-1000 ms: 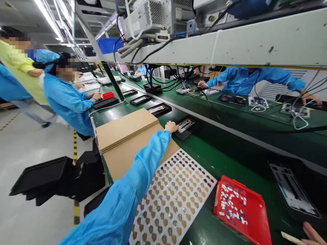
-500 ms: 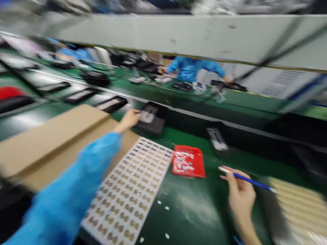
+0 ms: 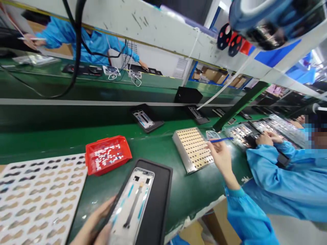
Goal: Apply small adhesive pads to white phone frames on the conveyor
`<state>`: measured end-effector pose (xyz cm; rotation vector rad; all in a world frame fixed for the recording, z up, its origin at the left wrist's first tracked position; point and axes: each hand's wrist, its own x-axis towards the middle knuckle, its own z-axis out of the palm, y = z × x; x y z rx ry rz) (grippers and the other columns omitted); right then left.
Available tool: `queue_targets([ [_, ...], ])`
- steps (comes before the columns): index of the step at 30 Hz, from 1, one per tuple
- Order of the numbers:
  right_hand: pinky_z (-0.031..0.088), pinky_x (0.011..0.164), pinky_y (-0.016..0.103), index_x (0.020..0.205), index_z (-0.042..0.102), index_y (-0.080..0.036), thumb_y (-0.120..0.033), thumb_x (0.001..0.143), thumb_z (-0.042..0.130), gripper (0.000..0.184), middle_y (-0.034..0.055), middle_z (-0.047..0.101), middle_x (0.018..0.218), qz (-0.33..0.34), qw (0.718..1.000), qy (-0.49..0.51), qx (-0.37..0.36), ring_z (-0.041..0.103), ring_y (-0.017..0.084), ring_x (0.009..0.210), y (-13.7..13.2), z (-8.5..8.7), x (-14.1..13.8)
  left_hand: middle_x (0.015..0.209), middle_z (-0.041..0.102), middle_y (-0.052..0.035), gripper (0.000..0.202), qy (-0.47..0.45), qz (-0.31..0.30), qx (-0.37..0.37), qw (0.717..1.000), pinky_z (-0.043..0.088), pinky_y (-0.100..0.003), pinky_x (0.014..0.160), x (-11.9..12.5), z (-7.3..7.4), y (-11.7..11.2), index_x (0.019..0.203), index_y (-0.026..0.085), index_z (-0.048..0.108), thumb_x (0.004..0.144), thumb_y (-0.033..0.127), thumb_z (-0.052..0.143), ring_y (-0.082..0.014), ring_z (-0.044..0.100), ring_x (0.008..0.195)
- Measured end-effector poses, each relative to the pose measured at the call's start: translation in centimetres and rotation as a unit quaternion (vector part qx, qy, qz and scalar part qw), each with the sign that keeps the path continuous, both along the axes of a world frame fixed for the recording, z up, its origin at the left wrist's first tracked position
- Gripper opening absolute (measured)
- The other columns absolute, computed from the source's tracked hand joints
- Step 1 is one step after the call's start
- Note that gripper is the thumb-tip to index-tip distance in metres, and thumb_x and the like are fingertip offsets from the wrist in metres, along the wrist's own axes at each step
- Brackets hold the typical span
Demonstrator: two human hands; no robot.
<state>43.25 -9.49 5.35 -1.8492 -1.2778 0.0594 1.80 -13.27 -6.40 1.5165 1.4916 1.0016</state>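
Observation:
My left hand (image 3: 95, 221) grips the left edge of a black tray (image 3: 158, 197), which is tilted in front of me. In the tray lies a silver phone frame (image 3: 125, 217) with blue strips and a dark band along its middle. My right hand (image 3: 221, 161) pinches a thin blue pen-like stick (image 3: 222, 139) between thumb and fingers. That hand is at the right edge of a stack of pale yellow sheets (image 3: 180, 149) bearing rows of small dark parts. Whether the stick's tip touches the stack, I cannot tell.
A red bin (image 3: 128, 151) holds small white bits. Left of it lies a white sheet (image 3: 75, 190) of bow-tie-shaped pieces. More black trays with phone frames (image 3: 143, 119) stand along the back. A green post (image 3: 241, 105) and a co-worker's blue sleeve (image 3: 270, 173) are at right.
My view has swung right. My left hand, earlier reaching to a black tray at the back, now holds a tray close in front. My right hand has moved to the yellow stack, still with the blue stick.

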Motion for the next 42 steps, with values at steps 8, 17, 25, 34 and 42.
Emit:
queue_targets([
  [8,0.061,0.078,0.05,0.08,0.057,-0.028,-0.048,0.087,0.069,0.024,0.0139,0.078,0.077,-0.014,0.998,-0.058,-0.037,0.078,0.038,0.083,4.5,-0.3,1.4,0.16,0.061,-0.0132,0.052,0.01,-0.003,0.005,1.0,0.049,-0.063,0.126,4.3,-2.8,-3.1,0.158,0.03,0.053,0.113,0.051,0.036,-0.0355,0.058,0.15],
  [17,0.053,0.047,0.03,0.099,0.071,-0.023,-0.069,0.09,0.08,0.048,0.0049,0.078,0.072,0.147,0.967,0.208,0.013,0.067,0.02,0.053,-2.2,0.6,-7.5,0.12,0.083,-0.0014,0.024,-0.05,-0.088,0.151,0.983,0.065,-0.028,0.1,4.6,3.5,-3.3,0.122,0.034,0.081,0.108,0.029,0.062,-0.0196,0.079,0.115],
  [25,0.05,0.044,0.019,0.097,0.073,-0.022,-0.056,0.09,0.09,0.038,0.0021,0.077,0.068,0.282,0.838,0.462,-0.066,0.061,0.013,0.05,-7.0,0.2,-15.4,0.083,0.079,-0.0027,0.031,-0.388,-0.076,0.006,0.919,0.062,-0.018,0.071,9.7,8.6,-1.5,0.09,0.022,0.083,0.093,0.052,0.087,-0.0128,0.076,0.074],
  [34,0.036,0.039,0.015,0.091,0.073,-0.02,-0.063,0.073,0.1,0.054,-0.0026,0.067,0.056,0.222,0.746,0.609,-0.153,0.049,0.007,0.041,-7.4,-2.5,-16.8,0.082,0.076,-0.0021,0.026,-0.314,-0.097,0.156,0.931,0.061,-0.018,0.071,8.4,6.4,-0.4,0.087,0.022,0.083,0.096,0.047,0.084,-0.0117,0.075,0.075],
  [42,0.038,0.04,0.017,0.083,0.076,-0.019,-0.063,0.063,0.105,0.057,-0.0008,0.068,0.056,0.153,0.779,0.596,-0.119,0.051,0.008,0.042,-7.7,-2.3,-17.8,0.09,0.078,-0.0013,0.014,-0.095,-0.035,0.339,0.935,0.062,-0.016,0.084,8.1,6.5,-1.4,0.096,0.02,0.074,0.108,0.022,0.068,-0.0101,0.078,0.084],
])
